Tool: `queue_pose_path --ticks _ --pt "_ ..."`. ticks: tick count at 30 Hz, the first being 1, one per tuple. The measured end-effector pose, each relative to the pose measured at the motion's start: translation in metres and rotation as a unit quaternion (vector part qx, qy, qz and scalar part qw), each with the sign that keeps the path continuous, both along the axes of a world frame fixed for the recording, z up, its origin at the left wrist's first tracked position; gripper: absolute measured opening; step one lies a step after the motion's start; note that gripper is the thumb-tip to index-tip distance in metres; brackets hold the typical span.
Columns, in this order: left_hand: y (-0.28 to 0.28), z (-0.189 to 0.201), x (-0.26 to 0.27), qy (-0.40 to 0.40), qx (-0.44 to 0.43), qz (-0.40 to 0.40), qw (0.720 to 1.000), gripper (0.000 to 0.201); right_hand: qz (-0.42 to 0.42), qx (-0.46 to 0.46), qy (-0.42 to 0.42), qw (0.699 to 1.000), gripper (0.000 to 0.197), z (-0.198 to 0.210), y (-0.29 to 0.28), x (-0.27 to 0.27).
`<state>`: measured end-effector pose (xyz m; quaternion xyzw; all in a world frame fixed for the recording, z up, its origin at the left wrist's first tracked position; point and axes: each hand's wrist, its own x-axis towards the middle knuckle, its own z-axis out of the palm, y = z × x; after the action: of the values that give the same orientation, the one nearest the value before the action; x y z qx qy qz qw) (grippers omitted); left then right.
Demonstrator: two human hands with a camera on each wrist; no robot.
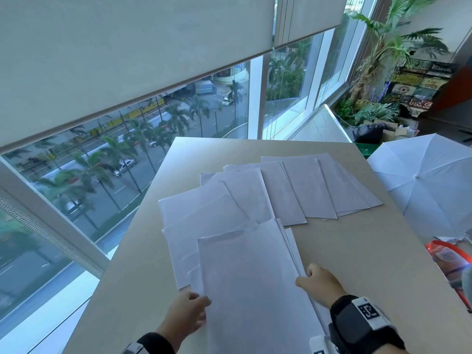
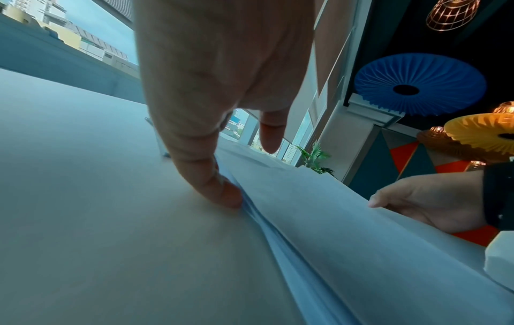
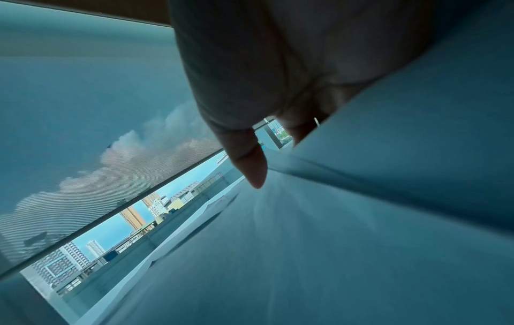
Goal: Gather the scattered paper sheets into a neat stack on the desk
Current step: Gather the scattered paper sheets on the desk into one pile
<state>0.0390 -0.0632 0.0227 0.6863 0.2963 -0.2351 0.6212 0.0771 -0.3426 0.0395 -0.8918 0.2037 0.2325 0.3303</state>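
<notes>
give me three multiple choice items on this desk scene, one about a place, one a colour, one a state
1. Where is the open umbrella?
A. right of the desk
B. on the desk
C. left of the desk

2. What colour is the umbrella?
A. red
B. white
C. black

3. What is the left hand doing?
A. hanging idle
B. holding the near bundle of sheets by its left edge
C. resting flat on the scattered sheets

Answers: A, it stands beyond the desk's right edge; B, its canopy is white; B, the thumb lies over the edge while the right hand holds the other side.

white paper sheets [image 1: 255,277], beige desk [image 1: 357,251]
</notes>
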Motion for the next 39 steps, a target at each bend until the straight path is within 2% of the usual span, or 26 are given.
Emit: queue_pose_path --ticks 2,5,8,9,10,12,15,17,19,22,23,25,26,29,32,37,39 --pt "0.003 0.000 0.000 0.007 -0.007 -0.018 1.000 0.028 0.013 0.029 0.005 0.999 0.019 0.004 -0.001 0.001" --pt "0.001 0.001 -0.002 -0.003 -0.006 -0.027 1.000 0.026 0.046 0.067 0.037 0.996 0.022 0.007 -0.001 0.005" --pt "-0.004 0.005 -0.006 0.008 0.006 -0.039 0.999 0.015 0.051 0.102 0.045 0.992 0.027 0.009 0.003 0.007" --pt "-0.008 0.008 -0.008 0.012 0.023 -0.042 0.999 0.025 0.051 0.107 0.040 0.992 0.031 0.010 0.005 0.007" --pt "-0.010 0.008 -0.009 0.011 0.048 -0.047 0.998 0.043 0.053 0.104 0.035 0.993 0.032 0.009 0.007 0.008" --pt "-0.017 0.006 -0.010 -0.008 0.117 -0.054 0.992 0.072 0.056 0.091 0.031 0.994 0.029 0.009 0.010 0.008" --pt "-0.023 0.007 -0.009 0.000 0.172 -0.033 0.985 0.089 0.069 0.091 0.026 0.993 0.003 0.011 0.014 0.011" --pt "-0.026 0.009 -0.005 0.000 0.159 0.010 0.987 0.096 0.068 0.082 0.029 0.994 0.027 0.013 0.017 0.013" --pt "-0.025 0.011 0.000 -0.007 0.127 0.058 0.990 0.091 0.058 0.085 0.023 0.994 0.034 0.011 0.019 0.015" --pt "-0.018 0.007 0.008 0.008 0.068 0.121 0.990 0.078 0.058 0.086 0.018 0.994 0.032 0.008 0.021 0.018" --pt "-0.016 0.006 0.009 0.013 0.058 0.128 0.990 0.067 0.062 0.087 0.018 0.994 0.028 0.007 0.021 0.019" --pt "-0.012 0.009 0.010 0.023 0.042 0.124 0.991 0.026 0.066 0.095 0.006 0.993 0.020 0.008 0.021 0.020" --pt "-0.011 0.010 0.011 0.028 0.036 0.121 0.992 0.012 0.069 0.099 -0.004 0.993 0.018 0.009 0.022 0.021" --pt "-0.009 0.013 0.013 0.028 0.036 0.119 0.992 0.019 0.078 0.086 -0.032 0.993 0.024 0.013 0.024 0.026" --pt "-0.009 0.015 0.014 0.026 0.022 0.121 0.992 0.011 0.067 0.109 -0.055 0.990 0.017 0.019 0.026 0.030" --pt "-0.010 0.015 0.023 0.025 -0.007 0.139 0.990 0.038 0.058 0.176 -0.072 0.980 0.031 0.025 0.035 0.038" --pt "-0.009 0.018 0.025 0.017 0.004 0.152 0.988 0.045 0.062 0.190 -0.082 0.976 0.027 0.026 0.040 0.041"
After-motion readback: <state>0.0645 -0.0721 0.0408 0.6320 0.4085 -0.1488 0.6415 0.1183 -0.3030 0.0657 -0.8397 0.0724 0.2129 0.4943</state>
